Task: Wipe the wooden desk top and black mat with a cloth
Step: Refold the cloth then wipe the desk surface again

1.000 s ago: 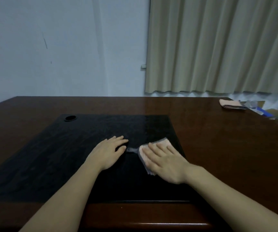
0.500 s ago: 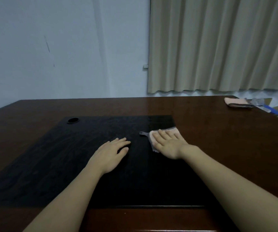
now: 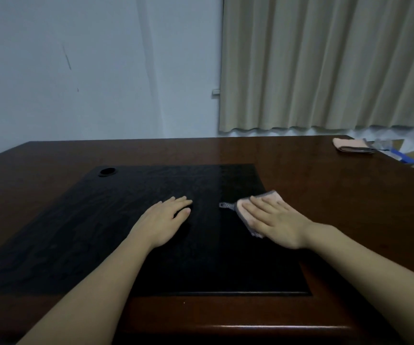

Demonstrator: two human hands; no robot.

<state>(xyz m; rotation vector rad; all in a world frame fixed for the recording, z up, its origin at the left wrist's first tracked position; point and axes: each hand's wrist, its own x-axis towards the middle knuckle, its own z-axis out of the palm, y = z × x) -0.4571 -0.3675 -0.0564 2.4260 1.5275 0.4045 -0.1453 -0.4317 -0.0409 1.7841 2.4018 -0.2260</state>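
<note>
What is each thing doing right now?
Pink cloth: flat on the mat's right edge, under the right hand.
Right hand: fingers straight, pressing the cloth.
Left hand: resting flat on the mat.
Black mat: lying flat on the desk.
Second cloth: folded, at the far right corner.
Curtain: drawn.

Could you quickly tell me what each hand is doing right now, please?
Left hand: open, flat on the mat, holding nothing.
Right hand: open, pressing the cloth flat.

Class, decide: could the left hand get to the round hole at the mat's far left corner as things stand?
Probably yes. The left hand rests flat on the mat, holding nothing, and only bare mat lies between it and the hole.
</note>
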